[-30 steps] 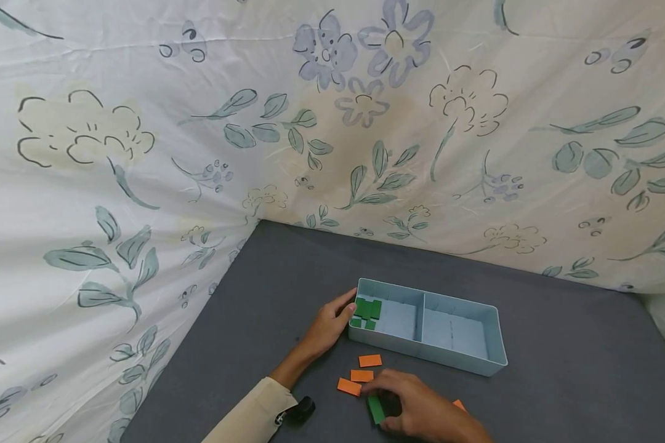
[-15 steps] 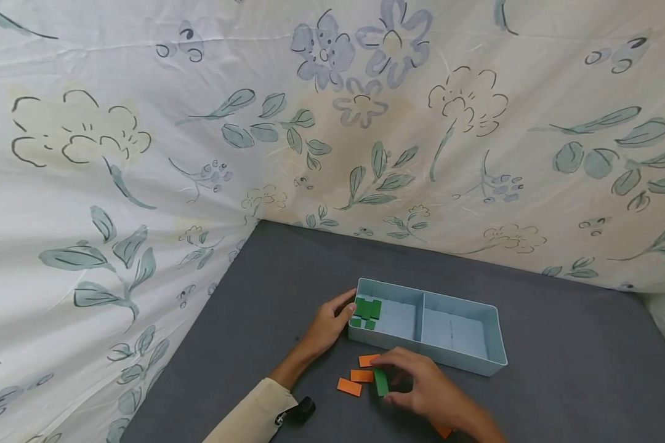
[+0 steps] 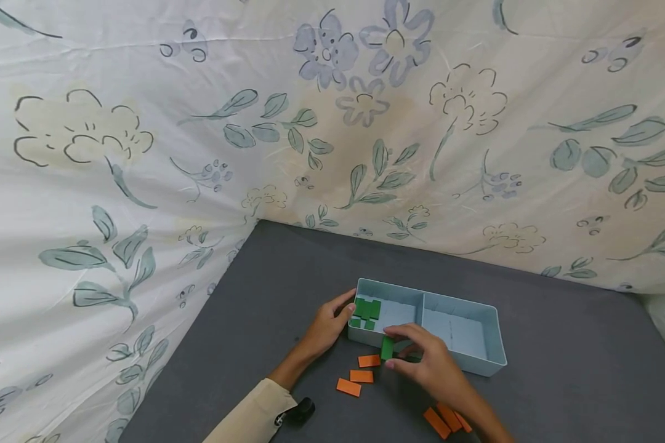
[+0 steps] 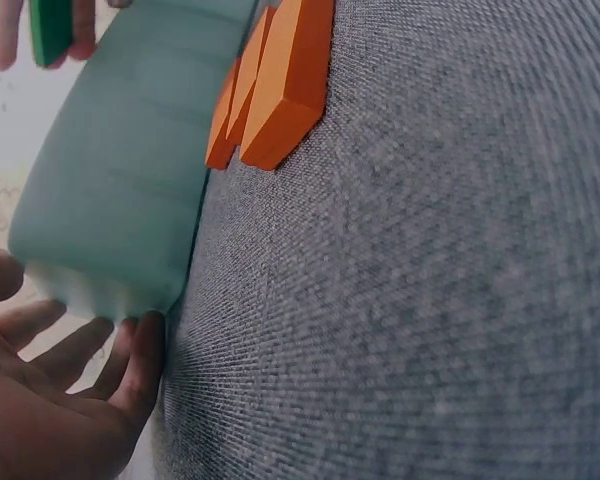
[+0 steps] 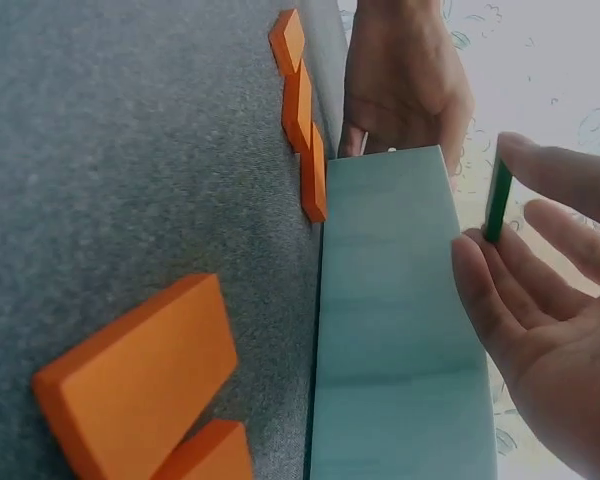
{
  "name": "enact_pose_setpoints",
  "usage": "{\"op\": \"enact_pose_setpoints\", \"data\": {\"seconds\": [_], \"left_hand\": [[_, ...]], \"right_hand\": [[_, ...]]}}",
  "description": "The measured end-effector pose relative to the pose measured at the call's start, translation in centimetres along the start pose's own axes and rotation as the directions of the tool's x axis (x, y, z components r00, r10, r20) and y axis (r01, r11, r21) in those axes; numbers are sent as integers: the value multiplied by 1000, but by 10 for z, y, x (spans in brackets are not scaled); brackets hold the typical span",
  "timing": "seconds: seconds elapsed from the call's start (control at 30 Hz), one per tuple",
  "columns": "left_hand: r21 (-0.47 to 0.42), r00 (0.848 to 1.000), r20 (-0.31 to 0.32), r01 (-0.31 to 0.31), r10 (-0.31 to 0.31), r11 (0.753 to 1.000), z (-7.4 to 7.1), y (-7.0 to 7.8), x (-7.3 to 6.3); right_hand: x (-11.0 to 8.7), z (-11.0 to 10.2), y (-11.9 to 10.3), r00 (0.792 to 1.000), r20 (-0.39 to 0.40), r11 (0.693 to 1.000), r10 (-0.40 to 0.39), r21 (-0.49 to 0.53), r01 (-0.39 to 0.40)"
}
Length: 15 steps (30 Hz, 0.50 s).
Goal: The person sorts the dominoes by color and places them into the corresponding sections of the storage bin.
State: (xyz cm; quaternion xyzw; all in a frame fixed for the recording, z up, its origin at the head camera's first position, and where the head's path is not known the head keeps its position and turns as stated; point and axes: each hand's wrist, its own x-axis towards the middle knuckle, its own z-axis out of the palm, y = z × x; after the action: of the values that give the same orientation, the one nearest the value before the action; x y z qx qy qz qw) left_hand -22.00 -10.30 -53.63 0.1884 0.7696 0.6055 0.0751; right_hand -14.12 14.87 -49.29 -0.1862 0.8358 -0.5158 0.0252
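Note:
A pale blue two-compartment plastic box (image 3: pixel 366 336) stands on the dark cloth. My left hand (image 3: pixel 326 324) holds its left end, thumb at the rim; the left wrist view shows the fingers (image 4: pixel 140 370) against the end wall. Several green blocks (image 3: pixel 368 309) lie flat in the left compartment, by that end. My right hand (image 3: pixel 432 363) pinches another flat green block (image 3: pixel 386 348) between thumb and fingertips, upright in front of the box's front wall in the head view. From the right wrist, this green block (image 5: pixel 498 200) appears edge-on, beside the box's rim.
Three orange blocks (image 3: pixel 362 376) lie in a slanting row in front of the box's left part. More orange blocks (image 3: pixel 438 423) lie close together under my right forearm. The right compartment (image 3: pixel 460 332) shows a bare floor. Floral cloth (image 3: pixel 366 154) hangs behind.
My right hand has carried the green block away from the cloth, up and slightly right to the box's front wall. The orange blocks under the forearm have come into view. My left hand stays put.

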Motion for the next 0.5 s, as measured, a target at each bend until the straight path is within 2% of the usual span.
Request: {"op": "enact_pose_setpoints", "data": {"seconds": [0.2,0.5], "left_hand": [[-17,1000,11,12,-12,1000,0,-1,0],[-18,1000,11,7,-7,1000,-2,-1,-1]], "right_hand": [[7,1,-2,993,-120,1000,-14,-2,14],[21,8,-6,978,-194,994,81,-59,-94]]}}
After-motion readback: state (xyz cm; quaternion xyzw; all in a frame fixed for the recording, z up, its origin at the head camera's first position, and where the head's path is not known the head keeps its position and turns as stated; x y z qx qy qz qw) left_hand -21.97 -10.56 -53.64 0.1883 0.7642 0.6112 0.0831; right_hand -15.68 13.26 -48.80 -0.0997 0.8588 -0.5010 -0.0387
